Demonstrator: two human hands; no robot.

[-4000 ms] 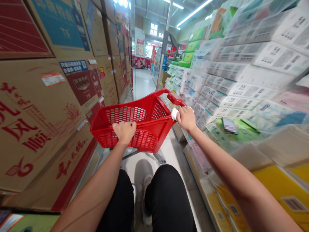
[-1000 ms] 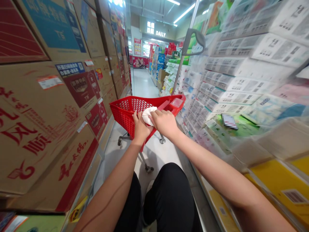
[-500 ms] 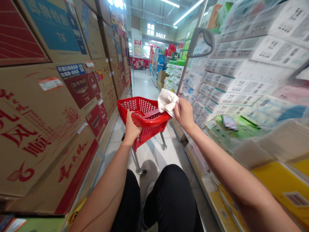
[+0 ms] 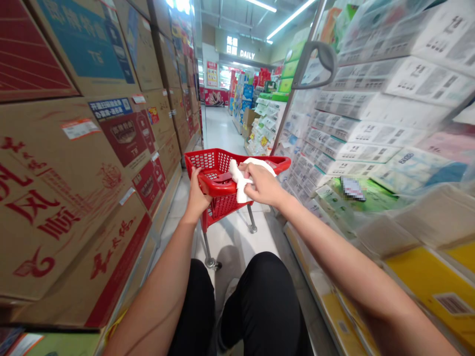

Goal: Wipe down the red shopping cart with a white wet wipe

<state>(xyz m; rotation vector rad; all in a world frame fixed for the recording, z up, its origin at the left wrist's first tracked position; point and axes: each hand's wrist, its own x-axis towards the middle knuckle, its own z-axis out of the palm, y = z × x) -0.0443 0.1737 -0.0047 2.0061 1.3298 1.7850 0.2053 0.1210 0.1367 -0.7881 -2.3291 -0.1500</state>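
The red cart (image 4: 224, 209) stood on the floor in the aisle, just in front of the knees of the person, with the stacked boxes (image 4: 70, 173) on the left and the white packs (image 4: 378, 133) on the right. The left hand (image 4: 196, 195) was closed around the left end of the cart's handle (image 4: 218, 189), and it seemed to keep the cart steady. The right hand (image 4: 261, 184) had the white cloth (image 4: 242, 193) pinched between the thumb and the fingers. This cloth lay over the middle of the handle, with one part hanging down on the near side and another part showing behind the hand, toward the right end. In my judgement, the work was in the middle: the cloth was already on the handle, but it was not yet put away. The part of the handle to the left of the cloth was bare, and I could not tell whether it was finished or not. What was under the cloth was hidden, so how much was left also remained unsure.
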